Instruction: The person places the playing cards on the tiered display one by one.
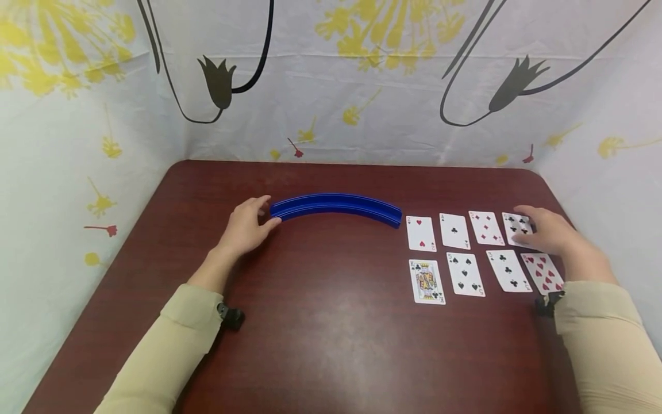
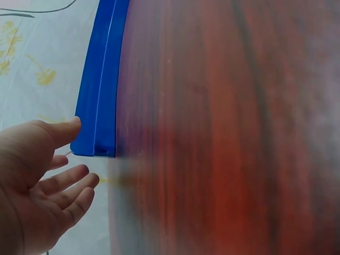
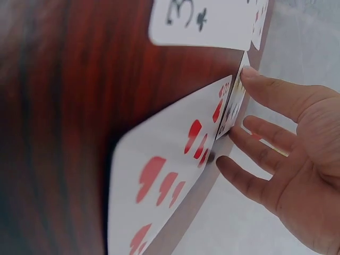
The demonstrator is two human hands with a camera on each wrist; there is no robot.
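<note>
A blue curved card holder lies along the table's far side, its long groove facing up. My left hand is at its left end, thumb tip at the near side and the other fingers spread loosely around the end. In the left wrist view the thumb rests against the blue holder. My right hand reaches over a clubs card at the right end of the back row, thumb on its near part and fingers extended at its far edge. That card is partly hidden by the hand.
Left of that card lie a diamonds card, an ace of clubs and a two of hearts. Nearer me are a king of clubs, five of spades, three of clubs and eight of hearts. Patterned curtains surround the table.
</note>
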